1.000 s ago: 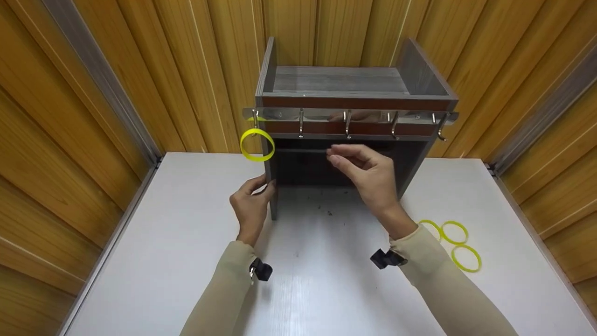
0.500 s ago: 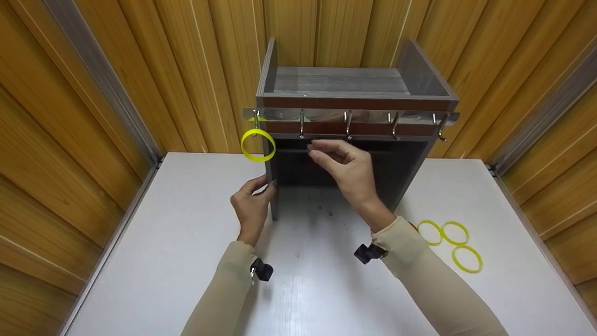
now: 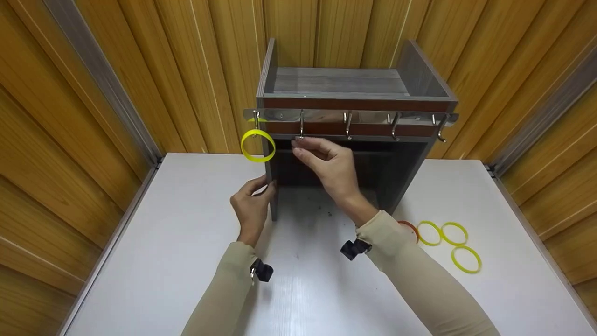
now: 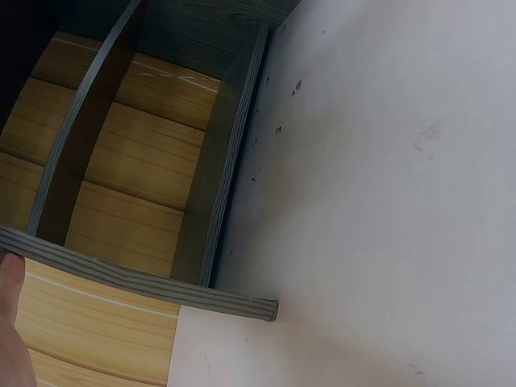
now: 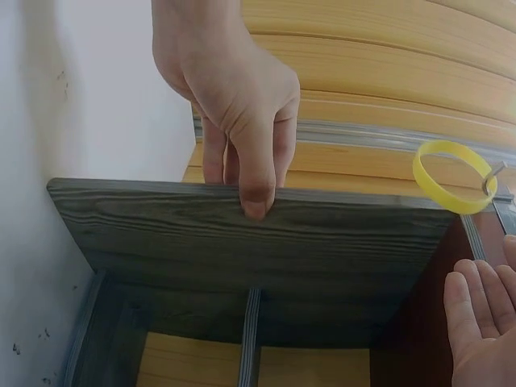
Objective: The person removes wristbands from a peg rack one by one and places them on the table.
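Observation:
My left hand [image 3: 251, 203] grips the left side panel [image 5: 161, 234] of a small grey wooden shelf. In the right wrist view its thumb presses the inner face, with the fingers on the outer face. My right hand [image 3: 333, 165] is raised before the shelf, fingers loosely bent and nothing visible in them. Its fingertips are just below the second hook from the left on the shiny metal hook rail [image 3: 326, 115]. From the leftmost hook hangs a yellow ring [image 3: 258, 159], also seen in the right wrist view to the left of my right fingers.
Several rings lie on the white table [image 3: 186, 242] to the right: a red ring [image 3: 410, 225], partly hidden by my right sleeve, and yellow rings [image 3: 480, 263]. The shelf's top board [image 3: 340, 81] sits between raised sides. Wood-panel walls [image 3: 224, 70] stand around the table.
My right hand has moved left along the front of the shelf, from under the middle hook to under the second. The red ring has come into view. My left hand stays put.

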Demonstrator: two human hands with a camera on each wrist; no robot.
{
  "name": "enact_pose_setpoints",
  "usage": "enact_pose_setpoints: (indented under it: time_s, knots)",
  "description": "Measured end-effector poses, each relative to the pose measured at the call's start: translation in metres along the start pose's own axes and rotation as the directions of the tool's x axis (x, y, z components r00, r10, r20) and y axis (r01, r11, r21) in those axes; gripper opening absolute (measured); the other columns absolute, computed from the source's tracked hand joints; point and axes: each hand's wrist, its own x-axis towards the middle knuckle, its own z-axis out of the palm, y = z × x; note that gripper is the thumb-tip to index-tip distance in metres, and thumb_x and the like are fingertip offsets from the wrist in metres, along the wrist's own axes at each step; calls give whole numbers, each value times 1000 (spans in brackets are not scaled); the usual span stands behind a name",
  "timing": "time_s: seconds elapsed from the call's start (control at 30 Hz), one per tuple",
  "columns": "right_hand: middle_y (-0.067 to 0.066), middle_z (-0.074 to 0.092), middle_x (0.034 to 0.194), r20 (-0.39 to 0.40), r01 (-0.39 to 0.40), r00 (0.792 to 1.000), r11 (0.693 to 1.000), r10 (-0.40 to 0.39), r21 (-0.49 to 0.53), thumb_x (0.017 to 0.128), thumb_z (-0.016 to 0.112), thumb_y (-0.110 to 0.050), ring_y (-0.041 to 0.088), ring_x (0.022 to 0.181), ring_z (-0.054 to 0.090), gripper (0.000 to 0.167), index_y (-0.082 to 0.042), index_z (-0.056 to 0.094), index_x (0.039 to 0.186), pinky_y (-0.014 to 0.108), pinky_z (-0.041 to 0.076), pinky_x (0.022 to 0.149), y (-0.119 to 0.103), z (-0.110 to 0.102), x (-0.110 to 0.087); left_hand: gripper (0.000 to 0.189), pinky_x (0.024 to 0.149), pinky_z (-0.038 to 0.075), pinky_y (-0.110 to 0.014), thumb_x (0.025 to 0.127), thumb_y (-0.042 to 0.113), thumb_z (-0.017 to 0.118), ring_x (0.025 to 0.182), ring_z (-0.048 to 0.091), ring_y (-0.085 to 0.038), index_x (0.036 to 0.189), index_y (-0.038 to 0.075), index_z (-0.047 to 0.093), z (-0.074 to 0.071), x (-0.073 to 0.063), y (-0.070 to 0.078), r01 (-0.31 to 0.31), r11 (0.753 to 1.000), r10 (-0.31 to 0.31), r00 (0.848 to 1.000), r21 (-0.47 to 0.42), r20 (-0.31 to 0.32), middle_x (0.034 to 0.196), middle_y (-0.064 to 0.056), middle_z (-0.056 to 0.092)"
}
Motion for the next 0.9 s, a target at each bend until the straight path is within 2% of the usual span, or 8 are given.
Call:
enact_pose_setpoints:
  time_s: [0.2,0.5,0.73,0.9]
  knots:
    - [7,78,118,21,10,1000,999,-9,-48,95,82,-9,23,107,76,28,0,78,121,36,61,95,1,11,4,20,78,66,-37,84,-6,85,92,78,-21,102,1,83,0,0,-1,-8,1000,9,1000,22,-2,98,-7,80]
    - [6,78,118,17,-23,1000,996,25,-87,94,84,-13,19,108,75,32,-1,78,123,33,61,94,4,25,7,20,80,66,-42,85,-4,86,93,78,-21,103,3,83,-1,-1,-2,-10,1000,10,1000,22,-1,99,-7,80]
    - [11,79,114,29,-22,999,998,23,-60,93,83,-7,21,103,76,27,2,78,118,33,63,90,9,32,10,19,79,66,-45,85,-4,86,92,78,-23,103,1,83,-1,-1,-2,-40,999,40,999,33,0,99,-8,81]
    - [12,79,109,41,-28,999,998,30,-61,92,84,-5,20,101,76,24,3,79,114,32,63,88,10,35,12,19,79,67,-42,84,-5,86,92,78,-21,102,1,83,0,0,-3,-34,999,34,999,30,-5,99,-6,81]
